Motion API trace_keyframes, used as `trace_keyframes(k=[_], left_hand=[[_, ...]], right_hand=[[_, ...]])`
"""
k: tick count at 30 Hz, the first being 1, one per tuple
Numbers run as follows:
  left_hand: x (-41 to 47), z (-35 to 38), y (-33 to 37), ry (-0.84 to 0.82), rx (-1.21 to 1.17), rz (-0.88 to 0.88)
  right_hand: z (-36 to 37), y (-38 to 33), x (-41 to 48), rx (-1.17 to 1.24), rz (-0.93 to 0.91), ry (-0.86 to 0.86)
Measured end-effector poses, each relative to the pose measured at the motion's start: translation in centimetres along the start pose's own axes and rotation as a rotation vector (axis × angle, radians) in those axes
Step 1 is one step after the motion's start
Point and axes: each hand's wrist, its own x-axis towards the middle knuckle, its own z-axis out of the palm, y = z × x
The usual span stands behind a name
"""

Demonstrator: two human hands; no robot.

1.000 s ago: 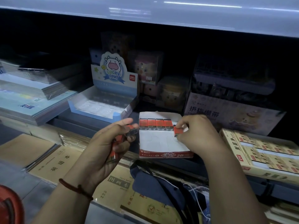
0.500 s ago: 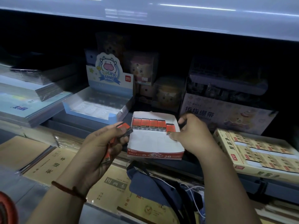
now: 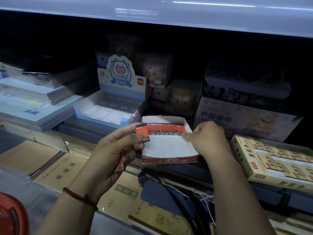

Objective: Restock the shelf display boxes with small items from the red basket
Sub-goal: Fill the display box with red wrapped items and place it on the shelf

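A white display box (image 3: 171, 150) with a red "2B" front sits on the shelf edge. A row of orange erasers (image 3: 163, 128) lines its back wall. My right hand (image 3: 209, 139) is at the row's right end, with curled fingertips pinching the lower corner of the last eraser (image 3: 180, 129). My left hand (image 3: 111, 155) pinches one orange 2B eraser (image 3: 143, 135) between thumb and fingers just left of the box. More erasers (image 3: 120, 166) are tucked in its palm. The red basket (image 3: 10, 216) shows at the bottom left corner.
A blue "Lucky Cow" display box (image 3: 108, 114) stands behind on the left, a yellow eraser box (image 3: 274, 163) on the right. A purple carton (image 3: 240, 117) is at the back right. Brown notebooks (image 3: 62, 170) and a dark blue bag (image 3: 169, 192) lie below.
My right hand has set its eraser into the right end of the row. My left hand has pushed one eraser up to its fingertips beside the box.
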Motion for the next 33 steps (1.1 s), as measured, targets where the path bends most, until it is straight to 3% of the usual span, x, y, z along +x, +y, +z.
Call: trace_keyframes(k=[7, 11, 15, 19, 23, 27, 30, 33], left_hand=[[0.4, -0.3, -0.2, 0.038, 0.018, 0.005], [0.6, -0.6, -0.1, 0.093, 0.015, 0.038], [0.6, -0.5, -0.2, 0.107, -0.013, 0.074], [0.6, -0.5, -0.2, 0.1, -0.032, 0.074], [0.5, -0.7, 0.0, 0.093, -0.044, 0.043], [0.9, -1.3, 0.4, 0.107, -0.111, -0.029], [1.0, -1.6, 0.5, 0.083, -0.211, -0.038], [0.8, -1.8, 0.5, 0.043, -0.359, -0.031]], right_hand=[[-0.1, -0.4, -0.3, -0.085, -0.007, -0.002], [0.2, -1.8, -1.3, -0.117, -0.341, 0.204], [1.4, -4.2, -2.7, 0.345, -0.413, -0.102], [2.5, -5.2, -3.8, 0.539, -0.336, -0.397], [2.2, -5.6, -4.0, 0.702, -0.215, -0.437], [1.0, -4.6, -3.1, 0.603, -0.104, -0.376], [1.6, -4.2, -2.9, 0.439, -0.11, -0.393], [3.6, -4.2, -2.5, 0.257, -0.138, -0.289]])
